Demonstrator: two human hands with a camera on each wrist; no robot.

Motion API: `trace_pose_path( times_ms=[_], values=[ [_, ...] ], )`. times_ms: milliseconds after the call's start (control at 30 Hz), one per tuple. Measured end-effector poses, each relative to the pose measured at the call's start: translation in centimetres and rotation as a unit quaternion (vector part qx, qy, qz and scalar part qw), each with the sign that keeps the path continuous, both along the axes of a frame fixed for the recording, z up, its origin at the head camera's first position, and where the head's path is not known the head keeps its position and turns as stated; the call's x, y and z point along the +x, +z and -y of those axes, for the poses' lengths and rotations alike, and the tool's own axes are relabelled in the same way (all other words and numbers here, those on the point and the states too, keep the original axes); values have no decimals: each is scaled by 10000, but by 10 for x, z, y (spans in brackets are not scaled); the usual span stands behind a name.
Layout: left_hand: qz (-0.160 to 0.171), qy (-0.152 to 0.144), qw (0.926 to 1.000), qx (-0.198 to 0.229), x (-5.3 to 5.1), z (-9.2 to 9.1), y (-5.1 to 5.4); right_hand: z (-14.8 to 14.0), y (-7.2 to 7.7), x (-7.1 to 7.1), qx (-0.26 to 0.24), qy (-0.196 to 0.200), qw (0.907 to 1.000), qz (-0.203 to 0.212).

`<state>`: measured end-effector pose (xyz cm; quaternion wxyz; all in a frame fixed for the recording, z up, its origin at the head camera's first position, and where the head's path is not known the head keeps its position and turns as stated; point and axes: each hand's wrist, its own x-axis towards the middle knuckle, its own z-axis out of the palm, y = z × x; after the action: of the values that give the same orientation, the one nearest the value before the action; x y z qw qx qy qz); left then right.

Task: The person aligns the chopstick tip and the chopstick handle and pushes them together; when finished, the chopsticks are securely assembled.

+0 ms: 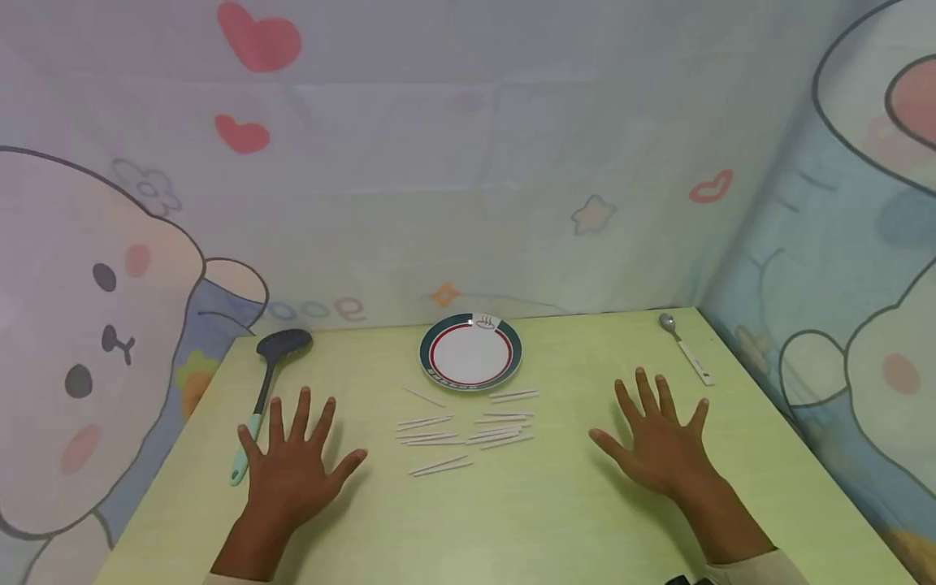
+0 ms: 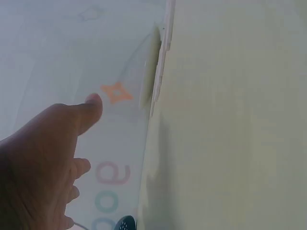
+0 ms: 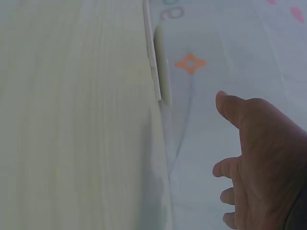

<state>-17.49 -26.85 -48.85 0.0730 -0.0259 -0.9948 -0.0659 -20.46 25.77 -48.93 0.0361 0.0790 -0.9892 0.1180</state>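
Note:
My left hand (image 1: 292, 475), fingers spread and holding nothing, is above the table beside a slotted turner (image 1: 270, 357) with a black head and mint handle end. My right hand (image 1: 661, 451) is likewise spread and holds nothing, on the right side. Between the hands lie several thin white sticks (image 1: 431, 439) in two loose groups. Behind them sits a round plate (image 1: 470, 353) with a dark green rim and a red ring. A spoon (image 1: 683, 345) with a metal bowl and white handle lies at the back right. In both wrist views each hand, the left (image 2: 43, 139) and the right (image 3: 268, 153), appears raised off the tabletop.
The pale yellow-green table (image 1: 526, 520) narrows toward its far edge. A cloth backdrop (image 1: 439, 162) printed with cartoon animals, hearts and stars stands behind it and along both sides. Part of a dark object (image 1: 687, 580) shows near the right sleeve at the bottom edge.

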Motion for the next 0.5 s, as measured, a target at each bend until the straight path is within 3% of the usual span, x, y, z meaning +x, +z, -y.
trace_pose_path(
  times_ms=[233, 500],
  values=[
    [-221, -384, 9989, 122, -27, -14, -4, 12, -7, -28, -78, 306, 9995, -71],
    [-333, -826, 9931, 769, -59, -13, -19, 30, -14, -58, -473, 593, 9968, -241]
  ],
)
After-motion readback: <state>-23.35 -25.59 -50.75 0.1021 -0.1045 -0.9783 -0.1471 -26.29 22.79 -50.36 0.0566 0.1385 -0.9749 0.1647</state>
